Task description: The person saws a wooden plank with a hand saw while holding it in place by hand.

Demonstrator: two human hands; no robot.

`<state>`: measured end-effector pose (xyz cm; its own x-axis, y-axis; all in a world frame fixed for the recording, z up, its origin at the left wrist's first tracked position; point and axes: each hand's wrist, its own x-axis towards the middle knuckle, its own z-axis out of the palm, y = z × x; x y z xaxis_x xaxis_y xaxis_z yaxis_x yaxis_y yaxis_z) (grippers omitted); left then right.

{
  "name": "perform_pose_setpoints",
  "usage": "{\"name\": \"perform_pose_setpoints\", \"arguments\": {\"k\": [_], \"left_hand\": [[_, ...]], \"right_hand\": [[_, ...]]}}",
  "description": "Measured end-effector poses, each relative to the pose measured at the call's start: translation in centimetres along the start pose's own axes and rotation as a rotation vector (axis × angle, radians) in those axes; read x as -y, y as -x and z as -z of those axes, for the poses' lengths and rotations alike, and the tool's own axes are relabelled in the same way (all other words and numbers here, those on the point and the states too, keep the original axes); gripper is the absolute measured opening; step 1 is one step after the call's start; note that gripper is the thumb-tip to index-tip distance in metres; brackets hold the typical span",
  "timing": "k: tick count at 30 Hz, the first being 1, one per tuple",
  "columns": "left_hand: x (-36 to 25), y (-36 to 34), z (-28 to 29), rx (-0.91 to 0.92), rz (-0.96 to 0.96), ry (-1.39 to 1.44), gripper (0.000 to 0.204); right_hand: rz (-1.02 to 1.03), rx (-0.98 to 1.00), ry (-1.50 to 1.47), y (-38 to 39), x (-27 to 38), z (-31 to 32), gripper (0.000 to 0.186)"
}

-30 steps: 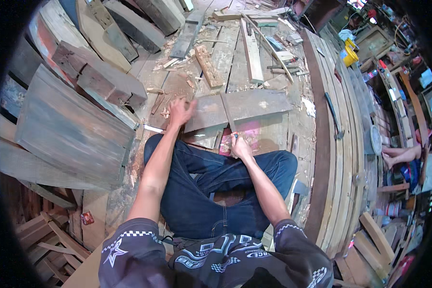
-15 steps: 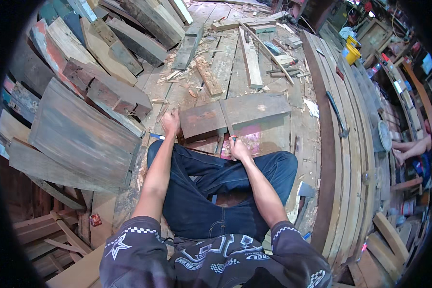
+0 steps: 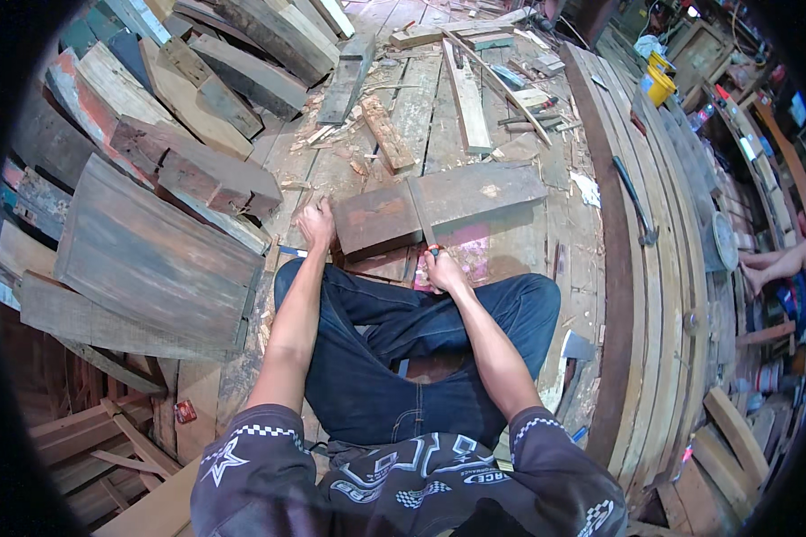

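A thick, dark wooden block (image 3: 381, 219) lies crosswise on the floor in front of my crossed legs. Its left part is reddish brown, its right part greyer with a pale spot. My left hand (image 3: 317, 224) is closed against the block's left end; its fingertips are partly hidden. In my right hand (image 3: 442, 270), just off the near edge, is the dark handle of a narrow-bladed tool that looks like a hand saw (image 3: 426, 229). The blade runs away from me across the block, near its middle. Any teeth are too small to make out.
Timber pieces (image 3: 157, 255) crowd the left side. Beyond the block lie a short offcut (image 3: 387, 134), a pale batten (image 3: 465, 98) and wood chips. A hammer (image 3: 634, 201) rests on stacked planks (image 3: 640, 295) at right. By my right knee is a hatchet-like blade (image 3: 578, 347). Another person's legs (image 3: 773, 262) show far right.
The view has shifted slightly. My right hand and the tool sit about where they were, perhaps a little farther forward. My left hand stays at the block's left end.
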<state>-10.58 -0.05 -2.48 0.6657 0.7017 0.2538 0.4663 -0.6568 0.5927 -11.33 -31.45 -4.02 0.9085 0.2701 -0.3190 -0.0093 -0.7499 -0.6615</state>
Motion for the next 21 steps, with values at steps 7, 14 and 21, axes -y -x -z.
{"name": "perform_pose_setpoints", "arguments": {"k": [7, 14, 21], "left_hand": [[0.1, 0.2, 0.0, -0.165, -0.054, 0.173, 0.021], [-1.9, 0.7, 0.9, -0.024, -0.084, 0.104, 0.021], [-0.8, 0.7, 1.0, -0.064, -0.132, 0.135, 0.026]], "right_hand": [[-0.023, 0.009, -0.025, 0.1, 0.4, 0.3, 0.046], [-0.008, -0.037, 0.012, -1.8, -2.7, -1.1, 0.038], [-0.039, 0.039, -0.066, 0.0, 0.3, 0.1, 0.034]]}}
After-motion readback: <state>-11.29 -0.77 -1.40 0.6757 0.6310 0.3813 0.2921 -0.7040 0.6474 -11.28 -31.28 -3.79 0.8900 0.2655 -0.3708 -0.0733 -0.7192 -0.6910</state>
